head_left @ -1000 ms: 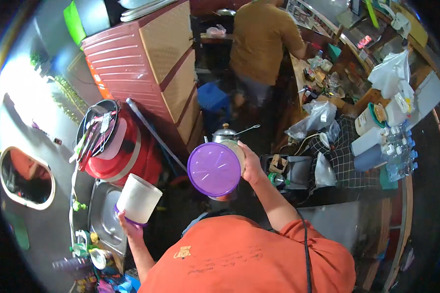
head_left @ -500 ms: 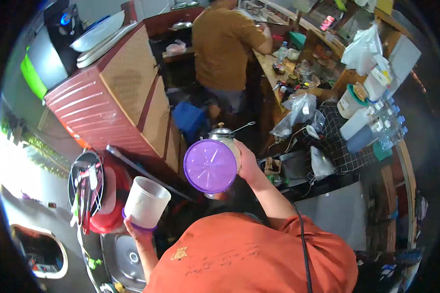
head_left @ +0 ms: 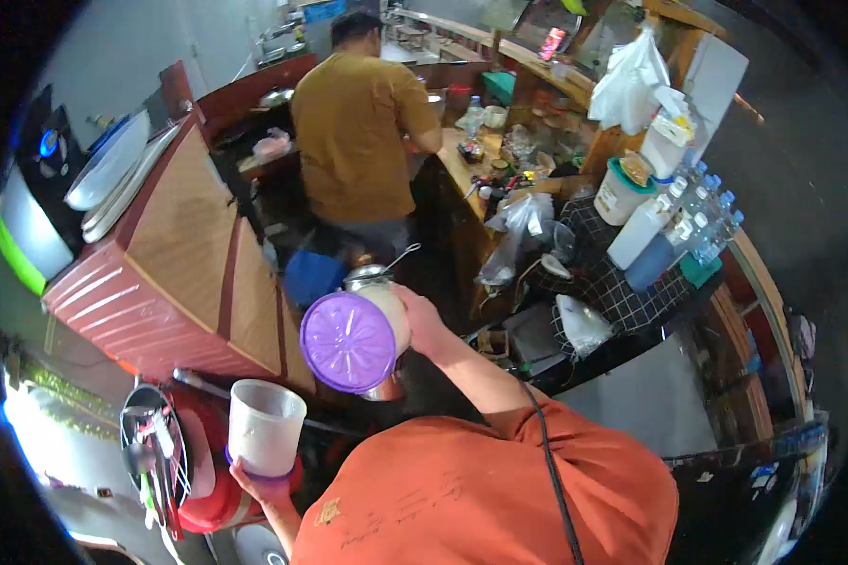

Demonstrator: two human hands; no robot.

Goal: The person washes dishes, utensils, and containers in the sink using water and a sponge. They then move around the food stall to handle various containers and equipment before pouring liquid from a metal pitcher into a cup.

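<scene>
My right hand [head_left: 422, 325] is wrapped round the side of a whitish plastic canister whose purple lid [head_left: 349, 344] faces up toward me. Just beyond that lid shows a shiny metal vessel [head_left: 367, 275] with a knob and a thin looped handle; whether the hand holds it too, I cannot tell. A second canister [head_left: 266, 428], translucent and open at the top, stands upright in my left hand [head_left: 266, 490]. The fingers grip it low down, where a purple rim or lid runs round its bottom.
A red-sided cabinet [head_left: 170, 245] stands on the left, with a rack of utensils [head_left: 155, 443] near me. Ahead, a person in a brown shirt [head_left: 353, 132] faces a cluttered wooden counter [head_left: 462, 174]. Bottles [head_left: 702, 221] and a green-rimmed tub [head_left: 624, 191] occupy the right.
The view has shifted, so the person and counter appear further left and lower. Both canisters stay in my hands; the purple-lidded one now appears lower and more to the left.
</scene>
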